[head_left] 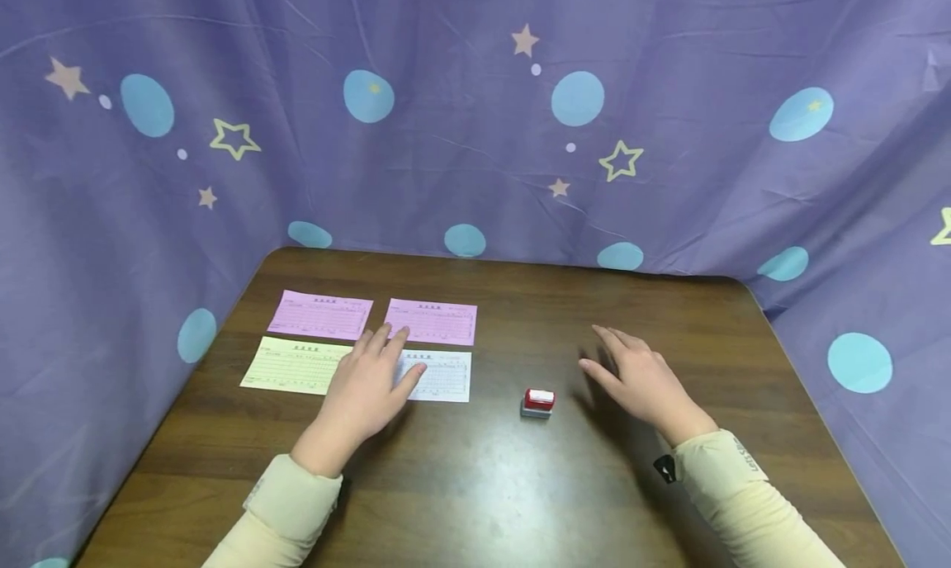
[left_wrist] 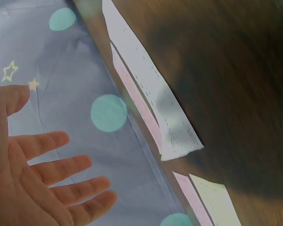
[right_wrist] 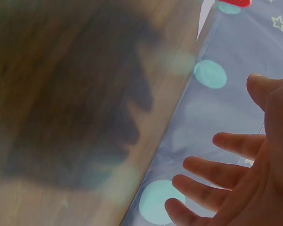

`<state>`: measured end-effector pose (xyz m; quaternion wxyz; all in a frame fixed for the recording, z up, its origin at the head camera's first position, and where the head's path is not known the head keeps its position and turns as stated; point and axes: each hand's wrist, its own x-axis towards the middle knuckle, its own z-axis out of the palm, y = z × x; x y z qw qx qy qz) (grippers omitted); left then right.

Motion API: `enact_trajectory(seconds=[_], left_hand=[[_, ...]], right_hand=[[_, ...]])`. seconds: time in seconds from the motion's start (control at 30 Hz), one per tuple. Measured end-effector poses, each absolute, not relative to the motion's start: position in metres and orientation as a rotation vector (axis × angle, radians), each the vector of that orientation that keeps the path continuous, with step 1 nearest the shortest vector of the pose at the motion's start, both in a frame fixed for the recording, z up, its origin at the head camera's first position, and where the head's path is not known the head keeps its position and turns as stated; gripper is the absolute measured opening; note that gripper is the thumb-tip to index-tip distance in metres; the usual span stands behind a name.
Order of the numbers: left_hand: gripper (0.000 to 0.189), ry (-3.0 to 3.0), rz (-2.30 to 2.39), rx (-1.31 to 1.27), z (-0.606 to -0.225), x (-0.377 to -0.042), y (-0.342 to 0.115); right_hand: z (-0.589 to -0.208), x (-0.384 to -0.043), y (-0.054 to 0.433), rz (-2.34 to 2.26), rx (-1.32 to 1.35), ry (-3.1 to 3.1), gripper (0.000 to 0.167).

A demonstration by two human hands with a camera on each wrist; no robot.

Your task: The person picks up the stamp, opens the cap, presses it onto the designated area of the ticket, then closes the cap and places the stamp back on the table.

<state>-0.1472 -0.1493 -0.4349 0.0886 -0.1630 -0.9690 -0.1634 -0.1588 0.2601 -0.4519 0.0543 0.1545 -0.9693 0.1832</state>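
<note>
Over the paper slips at the left of the table hovers my left hand point(head_left: 369, 389), fingers spread and holding nothing. It overlaps the yellow slip point(head_left: 291, 366) and the white slip point(head_left: 444, 376), hiding part of each. Behind these lie two pink slips, one at the left point(head_left: 321, 315) and one at the right point(head_left: 438, 322). All carry printed form lines. My right hand point(head_left: 641, 378), with relaxed fingers and nothing in it, is above the table right of a small red stamp point(head_left: 538, 399) with a grey base. In the right wrist view its shadow falls on the wood.
The brown wooden table point(head_left: 513, 502) has rounded far corners. A purple curtain point(head_left: 461, 163) with stars and blue dots stands around its back and sides. A small black tag point(head_left: 664, 469) hangs by the right sleeve cuff point(head_left: 716, 461).
</note>
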Motion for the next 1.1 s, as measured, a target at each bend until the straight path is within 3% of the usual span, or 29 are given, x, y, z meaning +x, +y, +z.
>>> enact_trajectory(seconds=[1.1], left_hand=[[0.058,-2.993,-0.583,-0.756,-0.435,-0.110,-0.098]], right_hand=[[-0.458,-0.136,0.212,0.820,0.886,-2.836,0.047]])
